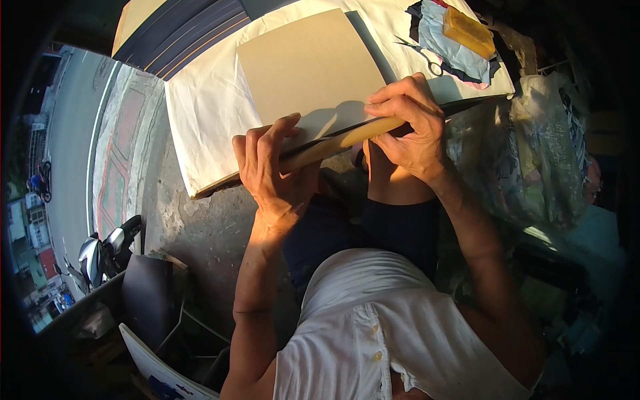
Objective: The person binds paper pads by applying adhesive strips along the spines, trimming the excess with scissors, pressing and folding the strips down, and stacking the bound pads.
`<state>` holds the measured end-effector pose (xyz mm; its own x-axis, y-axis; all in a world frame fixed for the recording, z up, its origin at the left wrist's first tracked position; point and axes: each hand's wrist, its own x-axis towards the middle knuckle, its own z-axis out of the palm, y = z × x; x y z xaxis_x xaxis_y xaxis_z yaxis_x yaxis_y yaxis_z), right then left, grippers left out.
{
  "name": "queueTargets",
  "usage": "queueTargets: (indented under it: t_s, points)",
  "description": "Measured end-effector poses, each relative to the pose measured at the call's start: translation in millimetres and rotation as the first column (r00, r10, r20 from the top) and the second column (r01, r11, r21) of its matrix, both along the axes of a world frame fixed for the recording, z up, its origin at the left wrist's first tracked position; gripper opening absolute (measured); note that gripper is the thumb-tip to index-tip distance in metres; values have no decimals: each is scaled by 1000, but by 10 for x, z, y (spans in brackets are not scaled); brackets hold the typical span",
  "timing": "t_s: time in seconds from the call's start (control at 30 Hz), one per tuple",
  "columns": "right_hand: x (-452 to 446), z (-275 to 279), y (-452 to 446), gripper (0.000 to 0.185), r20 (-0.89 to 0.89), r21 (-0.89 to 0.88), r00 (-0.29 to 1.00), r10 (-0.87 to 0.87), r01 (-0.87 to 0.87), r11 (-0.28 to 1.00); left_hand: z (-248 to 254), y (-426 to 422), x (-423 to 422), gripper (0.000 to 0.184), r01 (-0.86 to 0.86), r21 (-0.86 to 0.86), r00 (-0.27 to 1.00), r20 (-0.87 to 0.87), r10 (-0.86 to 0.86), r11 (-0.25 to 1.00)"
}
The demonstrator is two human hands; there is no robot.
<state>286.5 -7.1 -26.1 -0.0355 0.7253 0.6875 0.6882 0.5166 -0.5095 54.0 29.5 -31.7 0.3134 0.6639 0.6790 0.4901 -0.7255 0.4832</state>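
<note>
A tan board (310,63) lies on the white-covered table, its near edge toward me. Along that edge runs a folded tan strip (347,139), with a dark gap between its layers. My left hand (270,160) grips the strip's left end, fingertips bent over the top and the thumb hidden underneath. At the right end my right hand (410,127) pinches the strip, fingers on top and the thumb below. Both hands are closed on it. The strip's underside and part of its ends are hidden by the hands.
Dark stacked sheets (187,33) stand at the table's back left. Scissors (423,55) and a yellow block (469,32) on light blue cloth (460,57) lie at the back right. A plastic bag (543,153) hangs right; a chair (150,300) stands lower left.
</note>
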Motion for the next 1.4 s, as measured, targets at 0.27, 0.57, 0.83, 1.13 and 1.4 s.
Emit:
queueTargets:
  t_s: [0.27,0.57,0.83,1.13,1.4]
  points:
    - [88,39,16,34,-30,-88,999,31,-34,996,19,49,-161,56,40,-273,989,147,0,961]
    - [-86,16,42,36,7,-38,997,-81,81,996,29,70,43,57,-41,-77,999,10,42,996]
    - [71,58,23,33,9,-56,1000,-4,4,998,80,96,-77,55,19,-159,998,68,-8,987]
    - [224,166,-28,43,-182,-290,979,95,-146,946,202,241,-329,48,250,-292,967,124,-222,923]
    - [492,230,17,42,62,-206,966,250,-232,951,426,373,-522,46,372,-458,928,159,-338,807]
